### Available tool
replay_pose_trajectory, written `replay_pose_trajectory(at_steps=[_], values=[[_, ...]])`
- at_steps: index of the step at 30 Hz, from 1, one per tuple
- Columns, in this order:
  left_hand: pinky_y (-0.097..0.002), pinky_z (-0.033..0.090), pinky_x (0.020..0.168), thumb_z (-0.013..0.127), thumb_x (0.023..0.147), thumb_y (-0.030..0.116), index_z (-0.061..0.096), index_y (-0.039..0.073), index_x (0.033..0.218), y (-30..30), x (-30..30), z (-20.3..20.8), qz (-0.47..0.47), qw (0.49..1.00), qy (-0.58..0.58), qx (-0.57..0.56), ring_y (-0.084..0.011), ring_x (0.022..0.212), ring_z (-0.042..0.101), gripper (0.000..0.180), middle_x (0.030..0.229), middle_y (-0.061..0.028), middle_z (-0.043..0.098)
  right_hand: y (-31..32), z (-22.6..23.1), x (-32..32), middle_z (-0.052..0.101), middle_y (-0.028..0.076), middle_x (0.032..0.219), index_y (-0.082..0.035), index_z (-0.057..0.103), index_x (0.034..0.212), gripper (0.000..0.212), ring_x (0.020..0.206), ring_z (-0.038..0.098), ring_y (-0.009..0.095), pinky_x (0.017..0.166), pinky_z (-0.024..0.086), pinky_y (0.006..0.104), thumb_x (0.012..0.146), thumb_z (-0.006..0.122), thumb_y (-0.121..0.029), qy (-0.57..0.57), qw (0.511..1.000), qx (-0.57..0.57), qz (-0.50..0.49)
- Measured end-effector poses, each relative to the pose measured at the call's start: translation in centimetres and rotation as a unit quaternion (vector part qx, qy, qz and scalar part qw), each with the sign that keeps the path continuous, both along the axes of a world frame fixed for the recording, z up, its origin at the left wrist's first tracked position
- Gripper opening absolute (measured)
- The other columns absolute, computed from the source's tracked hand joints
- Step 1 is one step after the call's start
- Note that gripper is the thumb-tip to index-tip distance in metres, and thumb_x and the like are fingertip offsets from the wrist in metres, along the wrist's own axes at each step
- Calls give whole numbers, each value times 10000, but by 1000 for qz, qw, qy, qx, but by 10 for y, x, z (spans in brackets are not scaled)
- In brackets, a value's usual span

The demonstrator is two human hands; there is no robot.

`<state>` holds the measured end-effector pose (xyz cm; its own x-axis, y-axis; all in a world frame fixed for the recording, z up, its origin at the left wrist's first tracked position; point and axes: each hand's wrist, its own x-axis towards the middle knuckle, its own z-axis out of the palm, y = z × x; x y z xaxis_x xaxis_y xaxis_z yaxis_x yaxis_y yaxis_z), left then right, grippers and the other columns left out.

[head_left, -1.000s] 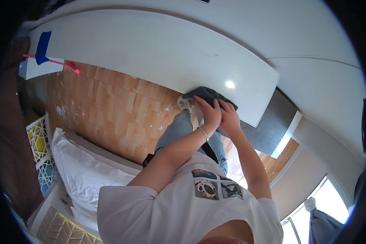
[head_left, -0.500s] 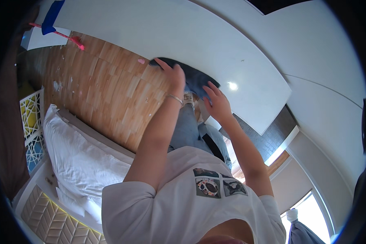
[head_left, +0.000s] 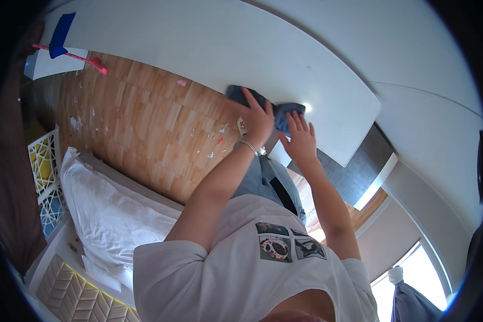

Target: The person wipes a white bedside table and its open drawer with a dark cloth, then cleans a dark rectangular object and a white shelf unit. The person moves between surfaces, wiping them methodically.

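A dark blue folded cloth (head_left: pixel 293 109) lies along the near edge of the long white table (head_left: pixel 338 102), and its darker part reaches over to the left. On its middle rests my left hand (head_left: pixel 258 122), fingers stretched out, with a thin bracelet at the wrist. My right hand (head_left: pixel 301 140) lies against the cloth's right end, its fingers spread and pointing away from me. Neither hand is wrapped around the cloth. Its underside and the part beneath my left hand are hidden.
Another bright blue cloth (head_left: pixel 62 35) and a pink stick (head_left: pixel 97 65) are at the table's far left end. Scraps litter the wooden floor (head_left: pixel 145 123). A bed with white bedding (head_left: pixel 112 206) stands at left, a dark grey surface (head_left: pixel 359 163) at right below the table.
Both hands have shifted right and slightly nearer. The cloth has moved right along the table edge and now looks bunched in its middle, no longer one flat strip.
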<state>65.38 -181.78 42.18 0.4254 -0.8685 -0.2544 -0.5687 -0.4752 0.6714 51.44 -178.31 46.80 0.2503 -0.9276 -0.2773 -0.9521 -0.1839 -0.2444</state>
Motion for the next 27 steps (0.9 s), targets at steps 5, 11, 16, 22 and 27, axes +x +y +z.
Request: replay_pose_trajectory(at_steps=[5, 11, 16, 22, 27], values=[[-558, 166, 1156, 604, 892, 331, 260, 3, 1506, 43, -52, 15, -239, 962, -130, 30, -529, 1439, 103, 776, 1547, -373, 64, 12, 9, -41, 407, 140, 1511, -101, 487, 1412, 619, 1405, 341, 364, 1128, 252, 568, 916, 554, -466, 102, 992, 14, -79], [-567, 206, 1146, 561, 929, 325, 314, 32, 1496, 3, -12, 0, -339, 926, -146, -73, -463, 1438, 199, 684, 1556, -301, 183, -3, -26, -11, 337, 263, 1514, 22, 430, 1421, 751, 1412, 302, 412, 1132, 281, 496, 885, 585, -481, 45, 991, -51, -115], [-574, 208, 1144, 535, 940, 387, 347, 71, 1492, -61, 67, 1, -322, 912, -248, -58, -422, 1446, 222, 663, 1569, -261, 205, -46, -30, 56, 247, 239, 1562, -29, 377, 1468, 827, 1448, 239, 384, 1136, 279, 471, 835, 663, -478, -11, 992, -64, -110], [-602, 181, 1141, 452, 971, 457, 294, 90, 1521, -138, 157, -8, -243, 922, -300, 3, -423, 1464, 170, 680, 1590, -251, 150, -98, -38, 136, 243, 204, 1575, -146, 404, 1473, 715, 1451, 252, 346, 1137, 281, 444, 856, 657, -406, -76, 991, -93, -55], [-627, 169, 1130, 430, 974, 475, 276, 66, 1521, -168, 122, -9, -230, 926, -298, 5, -458, 1458, 149, 700, 1578, -280, 157, -119, -42, 128, 256, 178, 1579, -167, 415, 1469, 703, 1455, 256, 314, 1142, 285, 431, 852, 660, -399, -96, 978, -114, -148]])
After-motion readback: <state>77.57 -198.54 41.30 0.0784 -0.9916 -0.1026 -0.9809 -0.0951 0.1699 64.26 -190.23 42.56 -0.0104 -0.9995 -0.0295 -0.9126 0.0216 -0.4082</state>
